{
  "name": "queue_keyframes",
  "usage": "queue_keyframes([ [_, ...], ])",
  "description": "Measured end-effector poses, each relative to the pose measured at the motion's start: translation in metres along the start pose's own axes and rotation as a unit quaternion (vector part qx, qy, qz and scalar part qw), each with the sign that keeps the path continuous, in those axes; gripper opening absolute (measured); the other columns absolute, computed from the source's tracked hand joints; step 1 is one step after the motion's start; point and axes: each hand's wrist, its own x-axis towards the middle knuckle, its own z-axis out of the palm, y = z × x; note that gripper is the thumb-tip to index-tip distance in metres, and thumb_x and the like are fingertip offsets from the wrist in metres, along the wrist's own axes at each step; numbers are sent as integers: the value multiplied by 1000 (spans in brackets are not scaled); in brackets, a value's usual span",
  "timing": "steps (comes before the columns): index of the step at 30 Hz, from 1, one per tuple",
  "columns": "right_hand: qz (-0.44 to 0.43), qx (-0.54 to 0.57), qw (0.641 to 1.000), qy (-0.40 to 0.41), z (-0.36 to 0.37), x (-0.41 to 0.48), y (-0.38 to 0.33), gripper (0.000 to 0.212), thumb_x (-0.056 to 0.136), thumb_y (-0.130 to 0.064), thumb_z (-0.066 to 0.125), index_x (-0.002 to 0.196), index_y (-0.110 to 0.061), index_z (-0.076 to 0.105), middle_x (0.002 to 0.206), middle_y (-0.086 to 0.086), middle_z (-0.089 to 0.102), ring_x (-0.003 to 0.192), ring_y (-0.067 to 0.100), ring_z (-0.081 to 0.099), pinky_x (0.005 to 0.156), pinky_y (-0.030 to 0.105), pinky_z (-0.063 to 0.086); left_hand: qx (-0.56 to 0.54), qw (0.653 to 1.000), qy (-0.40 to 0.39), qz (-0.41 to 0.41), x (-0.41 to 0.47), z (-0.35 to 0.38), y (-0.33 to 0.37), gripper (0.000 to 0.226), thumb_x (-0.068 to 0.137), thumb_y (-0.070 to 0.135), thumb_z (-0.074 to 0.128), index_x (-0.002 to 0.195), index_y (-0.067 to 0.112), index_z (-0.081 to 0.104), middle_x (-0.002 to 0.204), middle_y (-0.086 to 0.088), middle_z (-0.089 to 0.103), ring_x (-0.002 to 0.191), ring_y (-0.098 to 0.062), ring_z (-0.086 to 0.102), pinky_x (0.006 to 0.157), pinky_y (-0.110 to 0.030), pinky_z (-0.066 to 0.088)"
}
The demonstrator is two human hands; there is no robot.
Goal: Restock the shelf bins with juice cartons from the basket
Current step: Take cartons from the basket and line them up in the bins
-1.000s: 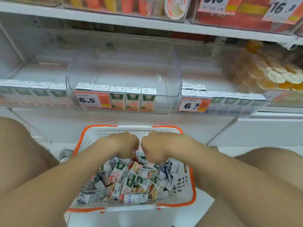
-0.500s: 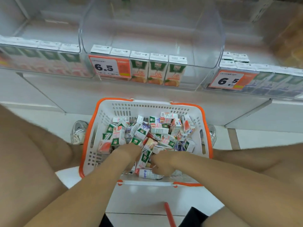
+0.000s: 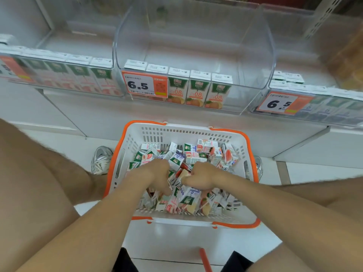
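Left hand [image 3: 155,173] and right hand [image 3: 202,176] clutch juice cartons [image 3: 206,148] in the basket [image 3: 176,132].

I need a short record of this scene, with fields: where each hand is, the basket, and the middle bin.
left hand: in the basket, fingers curled round juice cartons
right hand: beside it, also gripping juice cartons
basket: white, orange rim, on the floor, heaped
middle bin: clear, one front row of five upright cartons, bare behind
price tag: 6.5, on the middle bin
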Motion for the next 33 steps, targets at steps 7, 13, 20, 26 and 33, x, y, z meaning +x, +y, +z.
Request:
queue_keyframes([
  [7, -45, 118, 972, 197, -75, -68, -27, 48, 98, -40, 56, 64, -7, 61, 54, 12, 63, 53, 28, 73, 59, 33, 55, -106, 989, 93, 49, -55, -82, 9, 41, 81, 47, 78, 97, 10, 72, 92, -9, 72, 70, -21, 66, 68, -38, 54],
  [13, -98, 254, 919, 284, -112, -120, -41, 55, 107, -49, 50, 114, 2, 70, 76, 17, 77, 50, 17, 71, 38, 17, 38, -115, 975, 171, 81, -109, -126, 31, 35, 80, 50, 73, 91, 17, 77, 82, 0, 77, 80, -22, 72, 74, -40, 57],
  [20, -151, 476, 855, 139, -133, -142, -56, 30, 94, -30, 76, 104, -2, 76, 99, 18, 80, 75, 20, 70, 68, 32, 46, -199, 942, 249, 106, -154, -179, 37, 25, 88, 34, 75, 83, 11, 80, 78, -4, 79, 73, -14, 73, 75, -35, 64],
  [26, -238, 468, 833, 177, -157, -150, -66, 35, 85, 15, 59, 115, -3, 57, 75, 20, 68, 58, 26, 58, 80, 47, 60, -288, 921, 241, 108, -170, -206, 40, 30, 89, 38, 78, 84, 8, 83, 84, -8, 80, 82, -25, 75, 83, -38, 65],
  [33, -215, 321, 874, 293, -195, -143, -63, 24, 89, -10, 73, 108, -15, 60, 72, 13, 62, 56, 23, 58, 54, 31, 55, -446, 833, 314, 93, -159, -205, 48, 32, 90, 36, 74, 91, 4, 80, 82, -16, 79, 83, -33, 79, 81, -44, 66],
])
